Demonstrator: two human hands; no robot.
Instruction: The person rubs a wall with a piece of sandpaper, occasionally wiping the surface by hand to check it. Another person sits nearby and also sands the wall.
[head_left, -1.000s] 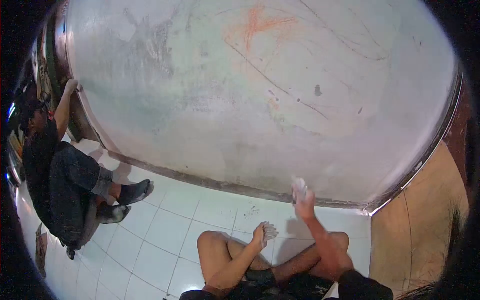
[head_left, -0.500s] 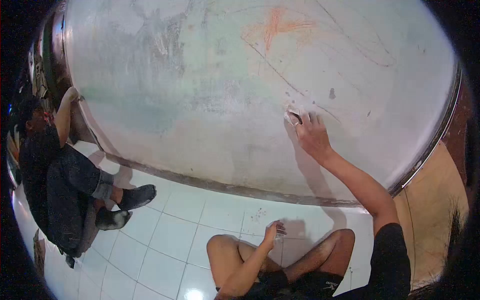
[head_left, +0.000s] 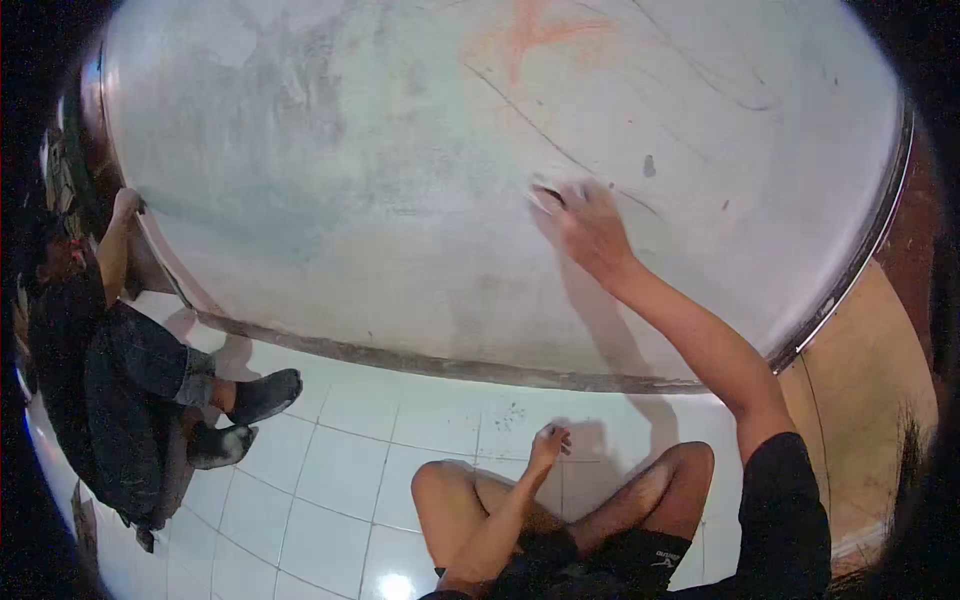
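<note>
at the far left, another person (head_left: 65, 350) in dark clothes is seen seated, with a hand (head_left: 127, 203) placed at the wall's edge; whether its fingers are closed cannot be told. that person's feet are covered by dark footwear (head_left: 265, 397), set on the white tiled floor (head_left: 330, 465). the worn, pale wall (head_left: 350, 250) is marked by grey and greenish patches, and its foot is lined by a dark strip (head_left: 400, 354). dark crumbs (head_left: 512, 415) are scattered on the tiles. higher up, the wall is crossed by an orange scrawl (head_left: 525, 40) and thin dark lines, in which no letters can be made out. a pale piece (head_left: 541, 196) is pinched by the fingers of the wearer's right hand (head_left: 592, 228) and held against the wall; its edges are blurred. below, the left hand (head_left: 548, 443) is held above the lap, its fingers half curled and slightly apart. on the black shorts (head_left: 640, 560) a small white logo (head_left: 668, 556) is printed, its lettering too small to be read. at the right, a brown panel (head_left: 860, 370) is seen.
</note>
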